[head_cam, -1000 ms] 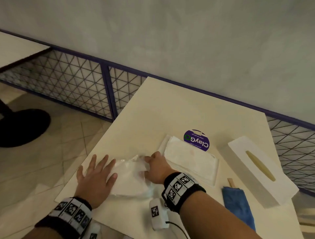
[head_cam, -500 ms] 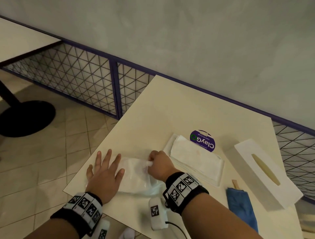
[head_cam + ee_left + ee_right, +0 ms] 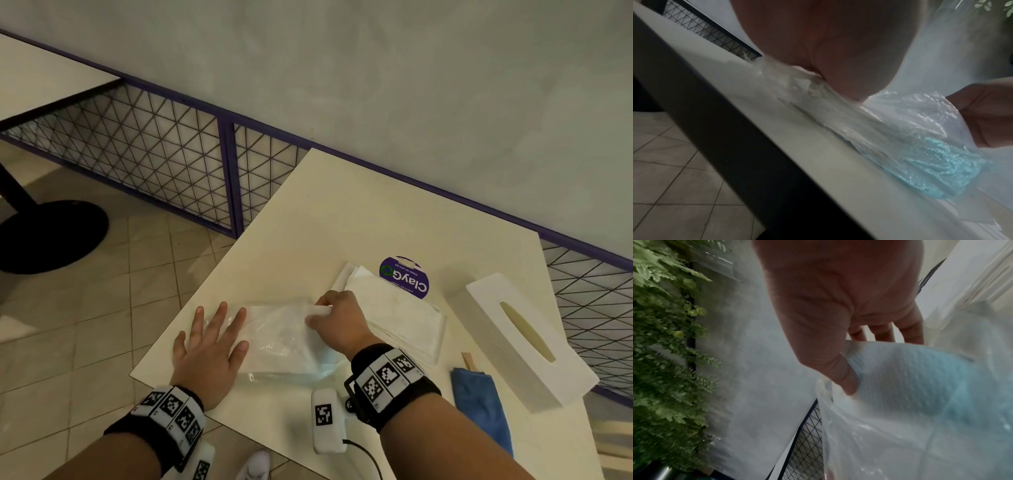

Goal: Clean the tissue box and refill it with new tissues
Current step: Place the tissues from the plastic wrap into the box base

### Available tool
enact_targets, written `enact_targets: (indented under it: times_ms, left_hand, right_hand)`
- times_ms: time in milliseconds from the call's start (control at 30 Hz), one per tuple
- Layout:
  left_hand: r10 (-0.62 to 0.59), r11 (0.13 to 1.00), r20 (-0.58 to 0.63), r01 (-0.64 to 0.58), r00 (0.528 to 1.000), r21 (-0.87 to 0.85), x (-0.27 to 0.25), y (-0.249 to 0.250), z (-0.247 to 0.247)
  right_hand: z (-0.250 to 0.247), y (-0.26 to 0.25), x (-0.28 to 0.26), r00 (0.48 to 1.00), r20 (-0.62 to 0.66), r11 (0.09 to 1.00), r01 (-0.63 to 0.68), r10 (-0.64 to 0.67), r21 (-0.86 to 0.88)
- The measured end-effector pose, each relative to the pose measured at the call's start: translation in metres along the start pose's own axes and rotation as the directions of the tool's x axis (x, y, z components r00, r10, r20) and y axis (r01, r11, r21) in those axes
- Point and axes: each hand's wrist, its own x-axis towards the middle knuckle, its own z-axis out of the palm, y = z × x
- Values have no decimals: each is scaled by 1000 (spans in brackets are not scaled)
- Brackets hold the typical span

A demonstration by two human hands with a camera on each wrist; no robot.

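Observation:
A clear plastic pack of new white tissues (image 3: pixel 281 339) lies near the table's front left corner. My left hand (image 3: pixel 210 337) rests flat on its left end with fingers spread. My right hand (image 3: pixel 334 322) pinches tissue at the pack's right end; in the right wrist view its thumb (image 3: pixel 840 376) and fingers clamp a white tissue sheet (image 3: pixel 900 369) coming out of the plastic. The crinkled plastic (image 3: pixel 920 133) shows in the left wrist view. A white tissue box cover (image 3: pixel 524 339) with an oval slot lies at the right. Its flat tray (image 3: pixel 435 346) holds white tissues just behind my right hand.
A folded blue cloth (image 3: pixel 479 404) lies near the front right, with a wooden stick (image 3: pixel 468 361) beside it. A round purple ClayGo tag (image 3: pixel 406 279) sits behind the tray. The cream table (image 3: pixel 359 212) meets a purple mesh fence (image 3: pixel 154 154) and grey wall. Tiled floor lies left.
My right hand has closed on the tissue at the pack's right end and drawn it slightly up. The left hand stays flat on the pack. The head view has shifted.

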Motion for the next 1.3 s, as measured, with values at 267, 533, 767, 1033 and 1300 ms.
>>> enact_targets:
  times_ms: [267,533,767,1033,1300]
  left_hand:
    - [27,999,29,-26,999,-31,-10,7,0]
    - [38,999,93,-40,995,21,-14,11,3]
    - [-4,1000,96,2,995,22,-12,12,-1]
    - [-29,999,31,31,999,-38,-11,8,1]
    - [-31,999,59,33,998,-37,-9,6,3]
  right_hand:
    - [-9,-16,-12,996,24,962,92,-89,-256]
    - [1,-28,-11,995,71,971,-79,64,225]
    - [4,-14,-11,927,256,681,-375,274,629]
    - [1,12,-23,970,73,868,-239,231,435]
    - [-27,43,-21,922,-19,736,-296,386,609]
